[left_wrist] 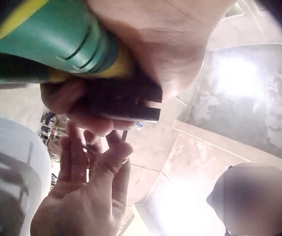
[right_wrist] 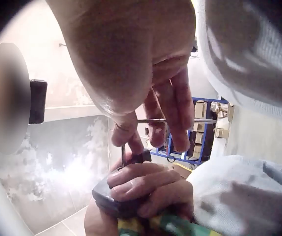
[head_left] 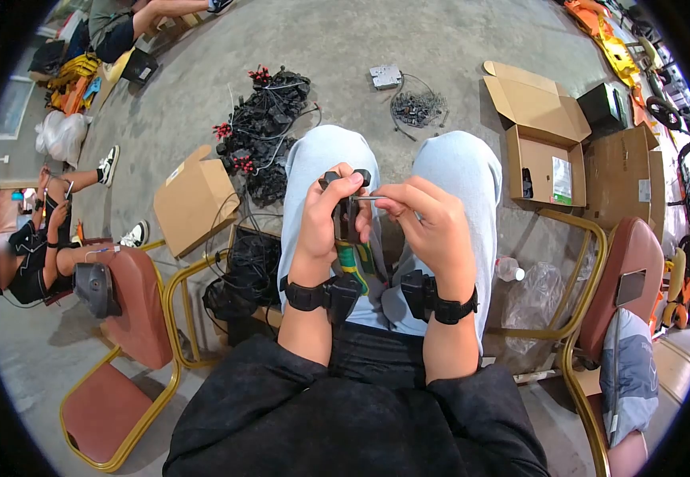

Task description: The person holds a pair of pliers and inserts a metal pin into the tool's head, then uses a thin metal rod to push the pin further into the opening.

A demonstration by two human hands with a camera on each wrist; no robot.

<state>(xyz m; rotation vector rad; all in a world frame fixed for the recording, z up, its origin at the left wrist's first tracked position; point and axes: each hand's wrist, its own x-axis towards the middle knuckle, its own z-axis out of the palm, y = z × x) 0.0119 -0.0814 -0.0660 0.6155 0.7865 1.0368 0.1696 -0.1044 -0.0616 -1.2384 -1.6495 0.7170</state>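
My left hand [head_left: 325, 211] grips pliers [head_left: 348, 256] with green-and-yellow handles, the dark head up between thumb and fingers above my lap. In the left wrist view the dark head [left_wrist: 124, 103] shows a slot at its end. A thin metal hex key [right_wrist: 197, 121], bent in an L, is pinched by my right hand [head_left: 428, 219]. Its long arm crosses the fingers in the right wrist view, and its short arm points down at the head of the pliers. The hex key's tip is hidden there behind the left fingers [right_wrist: 141, 182].
A heap of black cables and connectors [head_left: 269, 119] lies on the floor ahead, near a metal box [head_left: 386, 76] and a pile of small parts [head_left: 416, 110]. Cardboard boxes [head_left: 548, 163] stand right. Chairs [head_left: 134, 306] flank me; another person [head_left: 38, 258] sits left.
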